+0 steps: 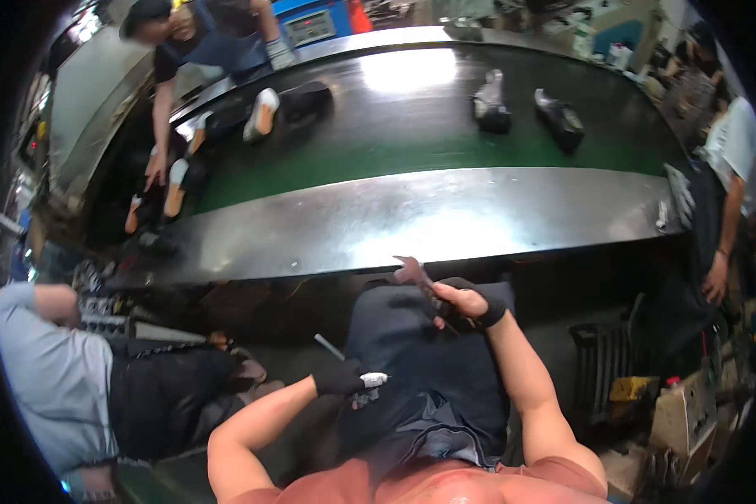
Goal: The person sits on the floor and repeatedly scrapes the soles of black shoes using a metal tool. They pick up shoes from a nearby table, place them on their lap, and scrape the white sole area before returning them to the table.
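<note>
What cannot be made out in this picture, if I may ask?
In the head view:
Pale stick: partly hidden by the gloved left grip.
White item at that grip: too blurred to identify.
Pinkish-brown piece: partly covered by the right grip.
Blue machine's control panel: markings too small and blurred.

On my feed, the smooth metal desk [311, 220] gleams, the green conveyor belt [353, 151] shines glossy, matt black cloth wraps left hand [343, 377] and right hand [472, 304]!
</note>
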`<state>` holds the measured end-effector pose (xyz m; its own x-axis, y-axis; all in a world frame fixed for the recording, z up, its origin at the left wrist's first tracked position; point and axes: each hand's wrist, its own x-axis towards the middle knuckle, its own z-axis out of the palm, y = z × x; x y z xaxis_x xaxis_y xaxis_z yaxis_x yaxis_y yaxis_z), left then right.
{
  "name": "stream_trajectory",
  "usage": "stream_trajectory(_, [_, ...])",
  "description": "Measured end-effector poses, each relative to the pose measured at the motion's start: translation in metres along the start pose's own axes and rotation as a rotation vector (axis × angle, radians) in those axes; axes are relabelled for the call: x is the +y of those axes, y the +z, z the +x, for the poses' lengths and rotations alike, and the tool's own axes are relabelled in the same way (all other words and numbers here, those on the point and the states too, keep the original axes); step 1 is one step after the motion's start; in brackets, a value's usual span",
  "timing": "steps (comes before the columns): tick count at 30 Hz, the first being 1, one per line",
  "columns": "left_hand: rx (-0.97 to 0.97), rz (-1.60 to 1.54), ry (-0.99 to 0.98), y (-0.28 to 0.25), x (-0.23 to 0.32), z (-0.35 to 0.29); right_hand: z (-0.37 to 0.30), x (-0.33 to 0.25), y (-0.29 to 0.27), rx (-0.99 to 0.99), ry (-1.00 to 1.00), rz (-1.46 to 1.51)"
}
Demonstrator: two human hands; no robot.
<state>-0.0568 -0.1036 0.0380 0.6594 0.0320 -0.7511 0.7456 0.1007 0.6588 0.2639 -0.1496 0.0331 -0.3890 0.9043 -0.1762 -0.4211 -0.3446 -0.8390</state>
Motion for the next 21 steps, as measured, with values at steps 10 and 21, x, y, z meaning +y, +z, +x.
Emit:
stream_trajectory(10, [0.054, -0.097, -0.049, -0.009, 0.000, 0.002, 0.036, -0.009, -0.024, 0.332, -0.350, 0.335])
stream_trajectory(21, [-0.016, 0.258, -0.026, -0.011, 0.020, 0.016, 0.008, -0.015, -0.037, 0.902, -0.433, 0.185])
